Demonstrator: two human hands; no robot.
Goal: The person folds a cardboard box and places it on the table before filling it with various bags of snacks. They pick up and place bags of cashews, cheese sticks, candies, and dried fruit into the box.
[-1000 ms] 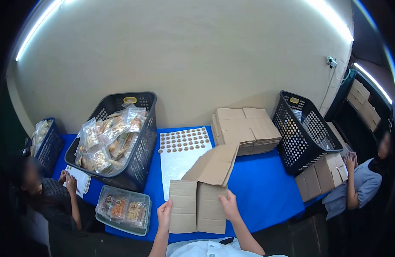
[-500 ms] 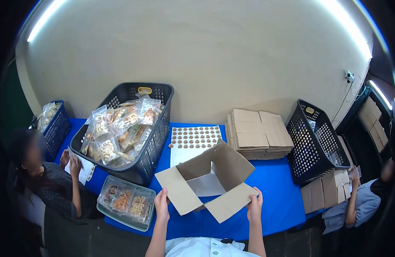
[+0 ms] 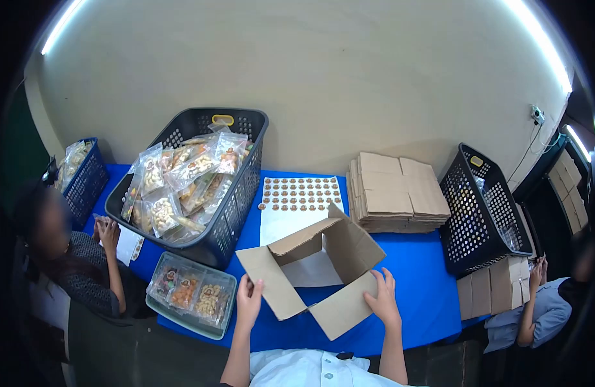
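An opened cardboard box (image 3: 349,248) tilts above the blue table in front of me, its flaps spread toward me. White paper shows through its opening, so its far end looks open too. My left hand (image 3: 248,303) pinches the outer edge of the left flap, thumb on the near side. At the right flap, my right hand (image 3: 383,300) has its fingers spread apart, the thumb touching the cardboard. Behind the box lies a white sheet with rows of round brown stickers (image 3: 301,193), partly covered by it.
A large black basket (image 3: 246,193) of snack packets stands back left, with a green-grey tray (image 3: 220,332) of packets before it. Flattened cartons (image 3: 388,187) are stacked behind right, beside another black basket (image 3: 449,238). People work at both sides; a blue basket (image 3: 84,184) is far left.
My right hand has loosened and spread its fingers, shifting slightly inward along the right flap. My left hand has moved slightly along the left flap. The view has tilted a little.
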